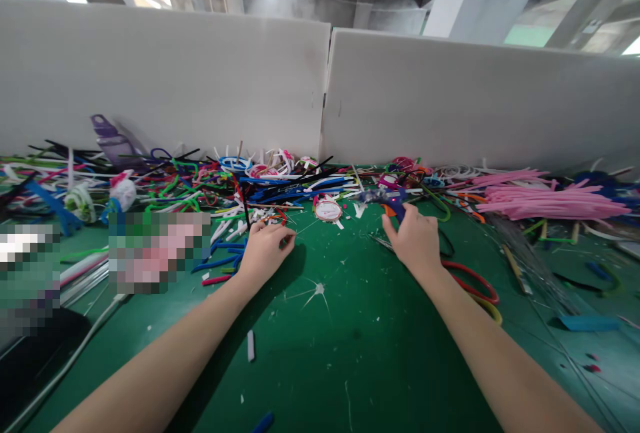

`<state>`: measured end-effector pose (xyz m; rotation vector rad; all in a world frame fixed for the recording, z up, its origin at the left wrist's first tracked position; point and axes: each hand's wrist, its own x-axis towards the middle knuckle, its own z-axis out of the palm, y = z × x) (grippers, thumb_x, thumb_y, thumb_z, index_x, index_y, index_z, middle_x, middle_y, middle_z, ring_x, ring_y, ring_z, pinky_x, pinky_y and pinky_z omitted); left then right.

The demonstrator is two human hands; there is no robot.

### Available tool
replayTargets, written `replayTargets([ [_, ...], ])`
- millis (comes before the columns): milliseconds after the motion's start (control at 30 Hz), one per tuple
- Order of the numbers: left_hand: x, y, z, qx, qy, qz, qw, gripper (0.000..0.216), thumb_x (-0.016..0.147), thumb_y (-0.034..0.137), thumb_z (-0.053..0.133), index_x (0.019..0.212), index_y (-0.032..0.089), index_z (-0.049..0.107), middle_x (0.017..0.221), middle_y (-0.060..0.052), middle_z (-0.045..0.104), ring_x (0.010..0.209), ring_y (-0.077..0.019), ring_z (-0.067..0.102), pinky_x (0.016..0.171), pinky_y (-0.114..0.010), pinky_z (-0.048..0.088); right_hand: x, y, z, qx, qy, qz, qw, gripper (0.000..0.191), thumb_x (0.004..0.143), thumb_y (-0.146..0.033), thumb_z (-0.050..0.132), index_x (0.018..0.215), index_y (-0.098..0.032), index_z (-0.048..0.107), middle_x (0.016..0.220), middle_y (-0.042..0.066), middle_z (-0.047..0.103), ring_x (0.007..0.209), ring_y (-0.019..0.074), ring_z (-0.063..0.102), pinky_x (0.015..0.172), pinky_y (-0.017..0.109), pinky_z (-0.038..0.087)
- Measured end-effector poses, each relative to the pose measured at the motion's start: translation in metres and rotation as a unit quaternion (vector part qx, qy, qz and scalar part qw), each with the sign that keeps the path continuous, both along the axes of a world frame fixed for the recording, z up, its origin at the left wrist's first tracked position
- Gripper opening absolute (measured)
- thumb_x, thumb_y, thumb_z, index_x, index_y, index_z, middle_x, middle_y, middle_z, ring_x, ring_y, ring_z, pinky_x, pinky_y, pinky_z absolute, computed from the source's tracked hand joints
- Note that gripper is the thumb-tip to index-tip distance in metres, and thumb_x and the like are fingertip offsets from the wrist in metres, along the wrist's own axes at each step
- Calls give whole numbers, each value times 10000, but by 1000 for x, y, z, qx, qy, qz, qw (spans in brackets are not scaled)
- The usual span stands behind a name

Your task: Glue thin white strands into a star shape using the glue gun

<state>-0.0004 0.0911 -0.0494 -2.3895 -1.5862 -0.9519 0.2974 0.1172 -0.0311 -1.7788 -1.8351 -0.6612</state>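
Observation:
My right hand (419,238) is wrapped round a dark blue glue gun (397,204) with an orange trigger, its nozzle pointing left. Scissors-like metal blades (381,242) lie on the table just below it. My left hand (267,248) has thumb and index finger curled together in a pinch; whatever they hold, if anything, is too small to make out. A black fuzzy stem (247,210) stands up by its knuckles, and I cannot tell whether the hand touches it. Between the hands, farther back, lies a small white oval piece with a pink and brown rim (329,210).
Heaps of coloured pipe cleaners (300,185) line the back, before a white partition (165,80). Pink stems (550,200) pile up at right, a purple bottle (113,141) stands at left. Dried glue (319,289) marks the green table (320,366). A white cable (75,360) runs along the left.

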Motion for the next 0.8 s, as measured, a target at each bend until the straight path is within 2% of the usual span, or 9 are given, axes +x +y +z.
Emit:
replayTargets([
  [100,0,0,0,-8,7,5,1000,116,790,174,514,803,222,619,821,2,694,760,-175,618,807,-372,332,-9,-1,-13,-6,-18,42,999,547,863,-447,337,1133,16,441,935,212,608,866,295,566,771,399,376],
  [267,1,1,-1,-16,13,3,1000,131,799,159,495,814,211,615,838,-2,677,744,-166,607,810,-358,351,-6,2,-26,-23,20,85,996,519,861,-409,350,1162,9,412,1028,238,559,932,306,545,768,404,421],
  [467,4,0,1,-5,20,4,1000,126,800,189,510,805,218,632,804,1,669,744,-167,603,845,-364,349,-5,3,-29,-10,62,122,991,515,868,-417,330,1199,-27,393,1020,220,552,949,304,543,775,424,457],
  [800,4,-3,0,-17,24,-9,1000,130,801,199,508,797,232,634,790,12,679,716,-160,604,805,-367,329,-4,5,-33,10,49,163,985,513,888,-408,303,1252,-51,357,1019,213,548,967,305,551,777,464,483],
])
